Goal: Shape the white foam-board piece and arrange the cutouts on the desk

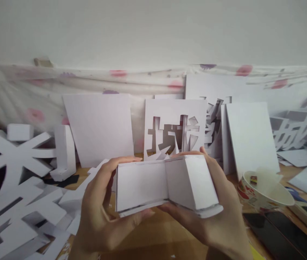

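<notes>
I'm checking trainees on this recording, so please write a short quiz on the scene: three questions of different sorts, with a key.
1. True or false: the left hand and the right hand both hold the bent white piece.
2. Where is the bowl with red print?
A) Left of the left hand
B) Right of the right hand
C) Between the hands
3. Fill in the blank: the patterned sheet along the wall has pink-red and ____ patches.

Key: 1 true; 2 B; 3 purple
</notes>
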A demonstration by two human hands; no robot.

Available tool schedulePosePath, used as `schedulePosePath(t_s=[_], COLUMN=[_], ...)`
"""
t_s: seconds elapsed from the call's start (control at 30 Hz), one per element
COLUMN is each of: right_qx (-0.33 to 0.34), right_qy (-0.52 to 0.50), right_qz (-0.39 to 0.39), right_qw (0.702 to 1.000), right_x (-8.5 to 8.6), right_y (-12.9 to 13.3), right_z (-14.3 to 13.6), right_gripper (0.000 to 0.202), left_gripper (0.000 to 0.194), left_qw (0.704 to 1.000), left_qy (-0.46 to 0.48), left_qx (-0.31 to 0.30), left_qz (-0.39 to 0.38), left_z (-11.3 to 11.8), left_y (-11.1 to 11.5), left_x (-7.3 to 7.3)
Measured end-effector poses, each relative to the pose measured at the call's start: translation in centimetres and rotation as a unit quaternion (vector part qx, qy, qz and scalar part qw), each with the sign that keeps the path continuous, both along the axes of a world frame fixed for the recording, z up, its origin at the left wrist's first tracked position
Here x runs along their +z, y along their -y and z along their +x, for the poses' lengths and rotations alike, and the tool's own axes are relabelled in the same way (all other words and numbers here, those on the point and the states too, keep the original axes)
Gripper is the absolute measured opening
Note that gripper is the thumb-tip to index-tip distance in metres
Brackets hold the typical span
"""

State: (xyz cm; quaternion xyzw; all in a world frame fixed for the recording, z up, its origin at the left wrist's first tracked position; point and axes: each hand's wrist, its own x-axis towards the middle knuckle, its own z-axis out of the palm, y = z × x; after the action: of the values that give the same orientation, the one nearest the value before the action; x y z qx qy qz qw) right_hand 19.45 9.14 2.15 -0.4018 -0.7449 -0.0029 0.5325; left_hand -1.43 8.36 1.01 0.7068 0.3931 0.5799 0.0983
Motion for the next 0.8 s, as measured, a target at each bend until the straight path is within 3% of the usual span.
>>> schedulePosePath(t_s=[0.23, 0.37, 0.8], right_qx=[0.0, -0.034, 0.055], right_qy=[0.028, -0.001, -0.104], right_qz=[-0.011, -0.037, -0.06], right_qw=[1.0, 0.999, 0.991], right_x=[-0.1, -0.5, -1.9], right_y=[0.1, -0.4, -2.4], right_z=[0.0, 0.1, 0.3], right_gripper=[0.06, 0.093, 0.113], left_gripper=[0.063, 0.068, 0.072], left_qw=[0.999, 0.998, 0.992], left_qy=[0.025, 0.05, 0.112], left_qx=[0.008, 0.027, 0.037], left_qz=[0.028, 0.039, 0.034], left_z=[0.2, 1.0, 2.4], left_y=[-0.1, -0.3, -0.7], left_x=[-0.3, -0.5, -1.0])
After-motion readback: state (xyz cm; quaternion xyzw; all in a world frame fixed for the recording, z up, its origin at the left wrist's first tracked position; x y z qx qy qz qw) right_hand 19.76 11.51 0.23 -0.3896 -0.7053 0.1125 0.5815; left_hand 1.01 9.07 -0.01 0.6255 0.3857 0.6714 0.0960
